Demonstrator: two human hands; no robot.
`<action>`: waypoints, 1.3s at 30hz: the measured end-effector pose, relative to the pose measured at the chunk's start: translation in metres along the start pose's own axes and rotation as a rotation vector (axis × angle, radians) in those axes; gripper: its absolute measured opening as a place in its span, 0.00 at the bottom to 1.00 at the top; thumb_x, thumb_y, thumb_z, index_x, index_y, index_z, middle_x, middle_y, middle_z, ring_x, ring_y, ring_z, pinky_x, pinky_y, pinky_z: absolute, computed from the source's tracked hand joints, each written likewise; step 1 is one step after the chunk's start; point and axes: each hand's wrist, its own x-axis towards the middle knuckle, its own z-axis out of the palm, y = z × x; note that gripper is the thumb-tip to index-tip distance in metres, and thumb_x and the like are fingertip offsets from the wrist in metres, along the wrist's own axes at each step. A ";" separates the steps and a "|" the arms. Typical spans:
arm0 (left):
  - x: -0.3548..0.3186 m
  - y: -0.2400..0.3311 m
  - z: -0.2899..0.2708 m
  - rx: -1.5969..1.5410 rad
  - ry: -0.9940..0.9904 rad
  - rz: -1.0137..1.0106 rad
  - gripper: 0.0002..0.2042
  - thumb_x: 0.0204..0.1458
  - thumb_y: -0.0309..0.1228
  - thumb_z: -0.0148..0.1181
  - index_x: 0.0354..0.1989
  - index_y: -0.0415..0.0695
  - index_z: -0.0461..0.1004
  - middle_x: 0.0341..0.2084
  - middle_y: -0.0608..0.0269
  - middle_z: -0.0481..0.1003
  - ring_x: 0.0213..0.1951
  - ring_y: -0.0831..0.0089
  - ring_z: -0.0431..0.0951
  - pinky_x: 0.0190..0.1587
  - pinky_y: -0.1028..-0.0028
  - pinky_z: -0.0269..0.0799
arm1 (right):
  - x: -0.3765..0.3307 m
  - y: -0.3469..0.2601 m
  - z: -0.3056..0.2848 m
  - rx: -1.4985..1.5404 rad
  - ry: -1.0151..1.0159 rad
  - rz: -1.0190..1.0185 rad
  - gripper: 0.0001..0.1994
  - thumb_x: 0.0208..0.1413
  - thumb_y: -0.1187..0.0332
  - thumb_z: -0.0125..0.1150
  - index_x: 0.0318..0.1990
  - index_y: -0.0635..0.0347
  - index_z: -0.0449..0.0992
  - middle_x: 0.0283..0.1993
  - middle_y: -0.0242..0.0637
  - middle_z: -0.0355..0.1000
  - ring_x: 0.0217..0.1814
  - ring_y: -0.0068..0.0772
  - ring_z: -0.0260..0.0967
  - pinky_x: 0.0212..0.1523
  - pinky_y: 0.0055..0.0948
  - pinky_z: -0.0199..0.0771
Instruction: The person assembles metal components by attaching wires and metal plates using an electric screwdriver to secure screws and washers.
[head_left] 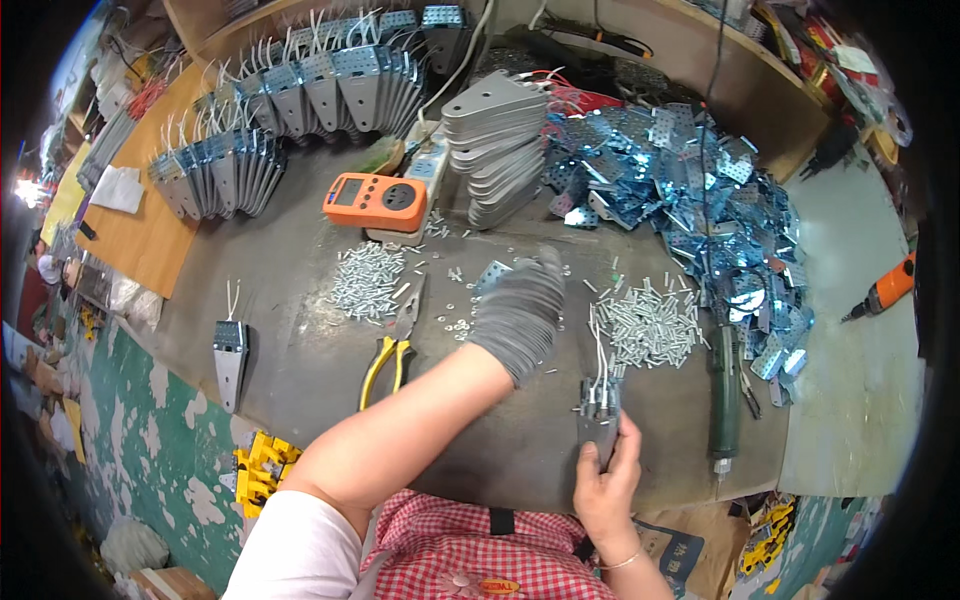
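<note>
My left hand (518, 312), in a grey knit glove, reaches over the middle of the bench among small loose nuts (460, 328). Its fingertips point down and away and are mostly hidden by the back of the glove. Just beside it lies a small blue perforated plate (492, 276). My bare right hand (607, 478) is closed round a grey tapered metal bracket (597, 436) near the bench's front edge. White wires (601, 355) rise from the bracket's far end, where a perforated plate and screws sit. A pile of silvery screws (652, 325) lies just beyond it.
Pliers with yellow handles (385, 365) and a wired bracket (230, 362) lie on the left. An orange multimeter (375, 202) stands behind another pile of small metal pieces (367, 283). Stacked brackets (492, 150) and heaped blue plates (660, 170) fill the back; a green screwdriver (724, 400) hangs right.
</note>
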 end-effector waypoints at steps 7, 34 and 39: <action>-0.078 -0.006 -0.035 -1.277 -0.205 -0.019 0.23 0.48 0.27 0.67 0.51 0.37 0.66 0.28 0.62 0.74 0.30 0.77 0.77 0.31 0.74 0.73 | -0.001 0.011 -0.006 0.207 0.082 0.053 0.23 0.57 0.81 0.55 0.59 0.72 0.57 0.52 0.56 0.70 0.54 0.41 0.72 0.56 0.35 0.71; -0.130 -0.005 0.016 -0.905 0.296 0.162 0.11 0.52 0.22 0.63 0.44 0.41 0.77 0.32 0.54 0.74 0.37 0.56 0.73 0.42 0.62 0.71 | 0.007 -0.023 -0.004 1.091 -0.287 0.519 0.24 0.57 0.84 0.52 0.61 0.67 0.56 0.57 0.48 0.70 0.58 0.33 0.69 0.58 0.33 0.70; -0.122 -0.001 0.006 -0.809 0.320 0.196 0.10 0.51 0.22 0.63 0.43 0.41 0.77 0.31 0.54 0.74 0.35 0.56 0.74 0.39 0.63 0.71 | 0.008 -0.018 -0.004 1.102 -0.215 0.499 0.24 0.56 0.84 0.52 0.60 0.67 0.56 0.57 0.49 0.70 0.58 0.34 0.70 0.58 0.35 0.71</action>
